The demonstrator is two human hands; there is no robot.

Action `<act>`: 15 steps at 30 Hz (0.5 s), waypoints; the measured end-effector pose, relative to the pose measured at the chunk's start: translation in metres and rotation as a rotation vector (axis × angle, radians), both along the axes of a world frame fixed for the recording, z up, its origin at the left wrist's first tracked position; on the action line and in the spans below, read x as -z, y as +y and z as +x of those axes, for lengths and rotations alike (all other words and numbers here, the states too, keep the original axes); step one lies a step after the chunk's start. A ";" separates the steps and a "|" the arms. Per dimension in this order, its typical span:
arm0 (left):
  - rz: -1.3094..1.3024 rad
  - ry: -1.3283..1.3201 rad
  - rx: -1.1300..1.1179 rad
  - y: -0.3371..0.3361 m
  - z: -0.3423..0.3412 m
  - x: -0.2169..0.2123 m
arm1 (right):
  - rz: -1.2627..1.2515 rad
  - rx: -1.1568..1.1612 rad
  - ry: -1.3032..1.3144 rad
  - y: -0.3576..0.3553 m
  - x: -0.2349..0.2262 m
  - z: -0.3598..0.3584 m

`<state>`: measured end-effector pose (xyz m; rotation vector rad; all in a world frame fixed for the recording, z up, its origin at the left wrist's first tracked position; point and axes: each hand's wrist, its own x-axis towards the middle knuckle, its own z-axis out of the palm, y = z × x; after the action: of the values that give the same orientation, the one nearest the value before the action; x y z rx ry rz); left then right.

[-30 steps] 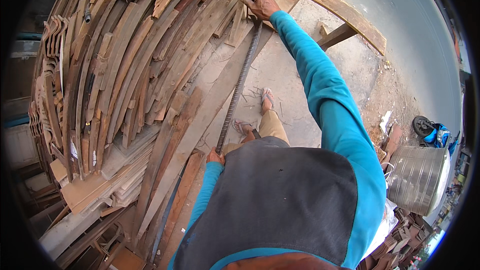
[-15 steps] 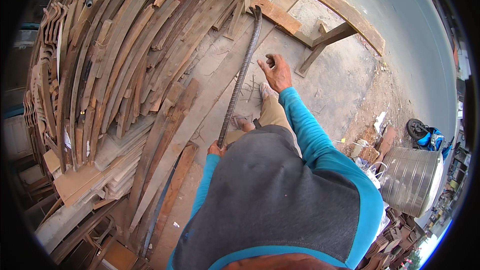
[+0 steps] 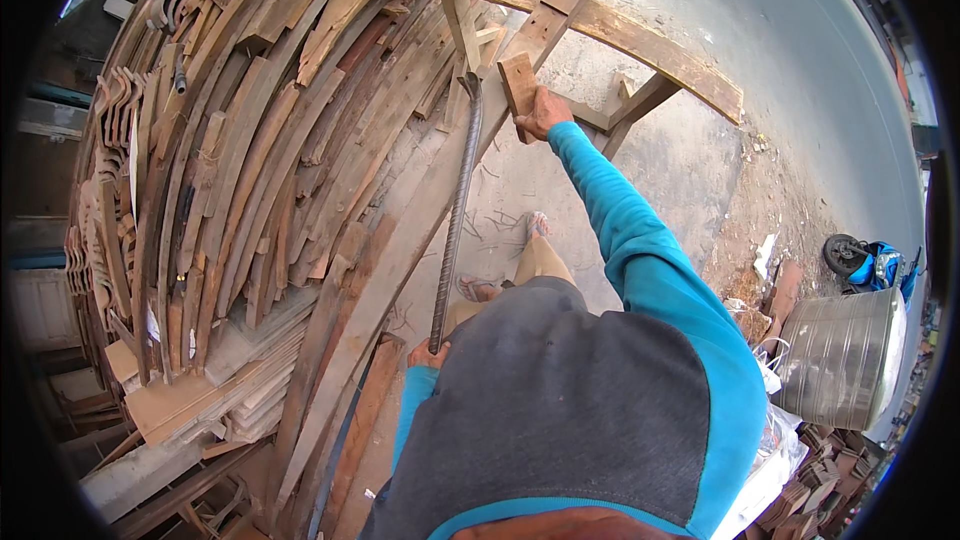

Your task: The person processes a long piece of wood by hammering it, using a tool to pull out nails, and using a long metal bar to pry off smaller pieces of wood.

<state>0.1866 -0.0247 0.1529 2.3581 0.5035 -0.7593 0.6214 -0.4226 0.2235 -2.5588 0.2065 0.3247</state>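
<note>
Down by my left thigh, my left hand (image 3: 428, 352) is closed round the lower end of a long ribbed steel pry bar (image 3: 459, 205). The bar slants up and away, and its bent, claw-like tip lies beside a wooden leg. My right arm is stretched forward, and my right hand (image 3: 547, 114) grips the near end of a short wooden block (image 3: 518, 86). The block lies against a long plank (image 3: 540, 32), just under a crossbeam (image 3: 640, 32) on wooden legs. Part of my right fingers is hidden by the block.
Long stacked timbers (image 3: 250, 130) fill the left side. Loose bent nails (image 3: 490, 225) litter the concrete around my feet. A ribbed metal drum (image 3: 835, 358) stands at right near a blue motorbike (image 3: 868, 268), with stacked tiles (image 3: 820, 480) below it.
My right hand has reached forward from empty air and taken hold of the wooden block, which has turned more upright. The pry bar stays in my left hand; the view has shifted.
</note>
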 end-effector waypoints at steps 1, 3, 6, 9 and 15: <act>0.014 -0.033 -0.015 -0.002 -0.003 0.001 | 0.047 0.021 0.060 -0.001 0.007 -0.002; 0.024 -0.105 -0.066 -0.008 -0.011 -0.005 | 0.545 0.102 0.030 0.007 0.023 -0.018; 0.035 -0.216 -0.175 -0.039 -0.011 -0.061 | 1.271 0.229 0.127 0.032 0.018 -0.084; 0.107 -0.190 -0.142 -0.060 0.004 -0.110 | 1.203 -0.068 0.038 0.054 -0.010 -0.149; 0.077 -0.126 -0.139 -0.124 0.023 -0.102 | 0.938 -0.849 0.042 0.086 -0.071 -0.205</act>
<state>0.2093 -0.1485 0.2548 2.3940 0.6444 -0.5329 0.4166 -0.3369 0.2943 -1.5727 -0.8457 0.6014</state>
